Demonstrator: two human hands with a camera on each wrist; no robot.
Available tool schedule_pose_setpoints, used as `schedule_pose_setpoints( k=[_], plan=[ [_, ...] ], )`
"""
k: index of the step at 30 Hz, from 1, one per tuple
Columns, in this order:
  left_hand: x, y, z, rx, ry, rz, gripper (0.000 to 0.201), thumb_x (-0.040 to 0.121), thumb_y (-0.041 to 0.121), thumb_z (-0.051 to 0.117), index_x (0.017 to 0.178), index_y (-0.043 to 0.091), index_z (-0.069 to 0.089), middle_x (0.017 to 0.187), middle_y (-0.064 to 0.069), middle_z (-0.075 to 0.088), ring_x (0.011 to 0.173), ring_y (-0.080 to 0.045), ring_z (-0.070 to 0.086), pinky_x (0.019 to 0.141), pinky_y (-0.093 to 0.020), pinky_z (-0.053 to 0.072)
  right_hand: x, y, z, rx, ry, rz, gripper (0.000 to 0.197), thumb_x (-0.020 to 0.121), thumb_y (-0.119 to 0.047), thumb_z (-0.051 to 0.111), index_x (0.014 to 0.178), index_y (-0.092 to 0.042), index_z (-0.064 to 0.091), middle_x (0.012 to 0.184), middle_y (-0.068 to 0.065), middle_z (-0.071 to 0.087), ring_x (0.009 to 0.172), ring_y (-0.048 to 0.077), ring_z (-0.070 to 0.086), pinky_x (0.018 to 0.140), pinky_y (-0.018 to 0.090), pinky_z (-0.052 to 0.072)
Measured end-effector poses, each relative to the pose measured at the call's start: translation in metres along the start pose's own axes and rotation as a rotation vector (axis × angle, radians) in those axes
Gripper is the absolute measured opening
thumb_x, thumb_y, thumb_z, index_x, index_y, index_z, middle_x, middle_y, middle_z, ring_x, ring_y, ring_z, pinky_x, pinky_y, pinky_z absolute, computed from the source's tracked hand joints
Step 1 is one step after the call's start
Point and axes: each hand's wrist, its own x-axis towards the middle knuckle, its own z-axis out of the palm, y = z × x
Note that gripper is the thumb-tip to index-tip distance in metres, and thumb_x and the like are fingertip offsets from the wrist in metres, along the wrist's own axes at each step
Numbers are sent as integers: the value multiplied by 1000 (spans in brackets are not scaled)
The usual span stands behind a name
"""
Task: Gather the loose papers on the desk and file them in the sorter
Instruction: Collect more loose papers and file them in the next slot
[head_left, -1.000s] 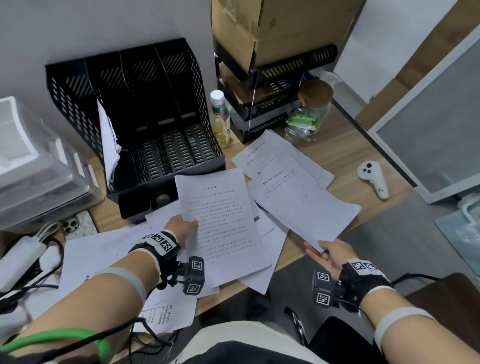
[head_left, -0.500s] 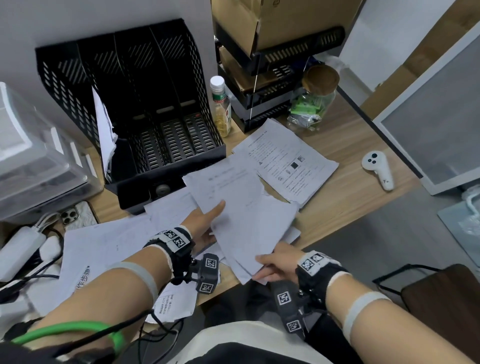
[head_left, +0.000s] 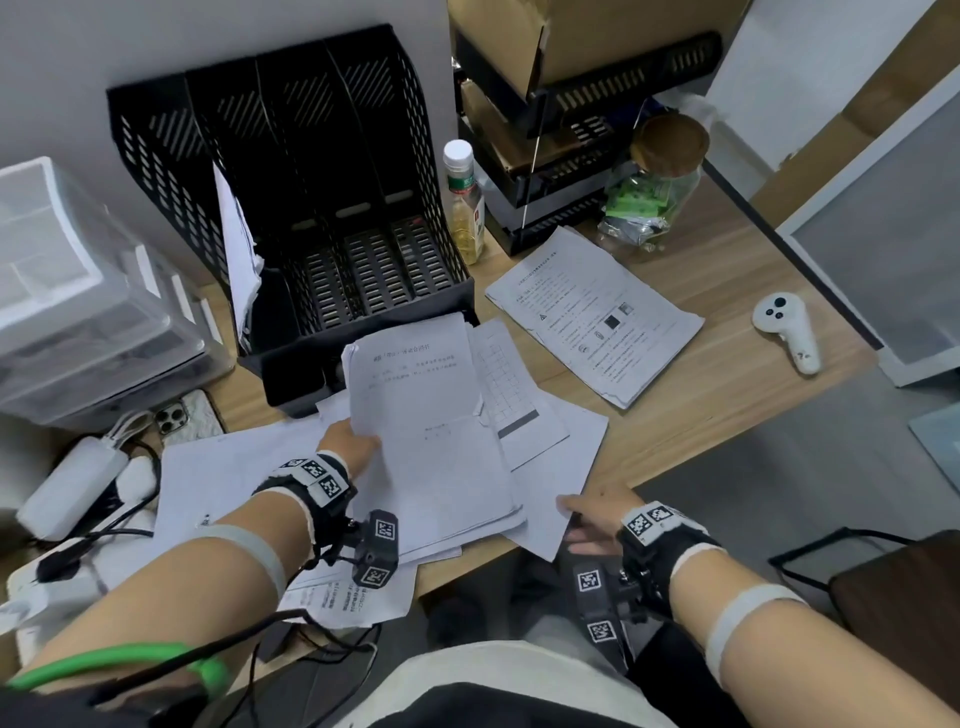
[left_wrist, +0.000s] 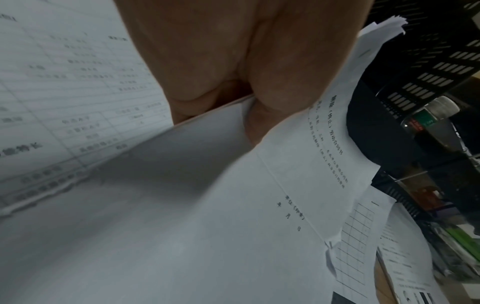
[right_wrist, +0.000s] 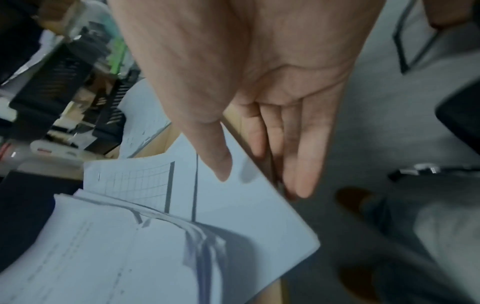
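The black mesh sorter (head_left: 311, 208) stands at the back of the desk with a few sheets (head_left: 236, 249) in its leftmost slot. My left hand (head_left: 348, 447) pinches the left edge of a stack of papers (head_left: 426, 426) just in front of the sorter. The left wrist view shows its thumb (left_wrist: 272, 115) on top of that stack (left_wrist: 207, 216). My right hand (head_left: 587, 519) is at the desk's front edge. Its thumb (right_wrist: 221, 162) hovers over a loose sheet (right_wrist: 233, 216) and its straight fingers (right_wrist: 303, 164) lie below the edge. A printed sheet (head_left: 597, 312) lies further right.
More sheets (head_left: 234, 467) lie under my left forearm. A bottle (head_left: 464, 202), a cork-lidded jar (head_left: 660, 182), stacked black trays (head_left: 571, 104), a white controller (head_left: 787, 332), a phone (head_left: 184, 415), clear drawers (head_left: 78, 312) and chargers (head_left: 67, 483) ring the desk.
My right hand laid its sheet onto the left hand's stack, let go and moved right to the desk edge. The left hand keeps hold of the merged stack.
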Motion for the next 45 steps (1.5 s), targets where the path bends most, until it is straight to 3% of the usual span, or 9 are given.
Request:
schedule_pose_setpoints(
  k=[8,12,15,18,21,31,35,38,45],
  plan=[
    [-9,4,1,3,-45,27,35,86,2,56,119,5,67,118,-21,70,110,-42,65,100,-51,52,-3,-4,-9,-71,-18,-184,9,94,-7,60,100,-8,66,71,11,69,52,13,63,44,19,49],
    [-13,12,2,9,-53,41,35,87,1,55,120,2,66,118,-20,69,111,-41,64,99,-46,52,-16,-32,-26,-420,253,-573,19,91,-14,59,76,-24,64,74,5,70,72,26,64,67,31,51],
    [-14,20,3,-10,-63,39,34,83,1,54,114,4,69,116,-21,70,107,-42,66,98,-49,54,-35,-52,-53,-367,494,-717,17,96,-13,49,86,-20,60,86,2,63,82,25,57,75,30,42],
    [-7,25,8,-9,-95,79,37,70,12,57,105,12,70,114,-22,71,105,-42,68,96,-54,55,-42,-55,-93,-150,746,-716,20,99,-7,42,107,-8,61,94,7,59,92,30,57,84,38,44],
    [-7,33,13,15,-129,105,36,68,15,59,102,13,69,114,-21,72,105,-41,68,95,-54,55,-43,-41,-123,39,885,-644,21,95,3,39,100,-3,59,92,14,55,85,30,52,76,34,39],
    [-21,58,22,68,-208,115,29,91,13,59,119,11,64,112,-15,69,102,-36,68,85,-37,55,-35,3,-135,261,947,-411,17,92,2,44,99,-11,52,96,12,53,85,27,49,75,32,37],
    [-14,52,31,-166,-291,37,52,75,17,66,126,10,62,111,-13,74,99,-39,71,91,-57,57,-37,1,-132,517,841,-394,25,84,-1,48,88,-23,58,96,6,64,96,37,64,86,50,56],
    [-30,59,40,-315,-385,23,41,89,8,65,129,8,59,119,-18,71,107,-42,69,97,-59,53,-46,-5,-107,790,461,-476,34,90,12,50,111,-14,57,103,4,65,95,29,67,73,40,62],
    [-54,73,71,-439,-502,33,35,91,41,66,119,19,65,111,-6,76,102,-31,72,85,-45,60,-52,-15,-11,361,-105,-228,36,96,7,46,130,-4,49,116,15,68,91,28,71,66,36,62]
  ],
)
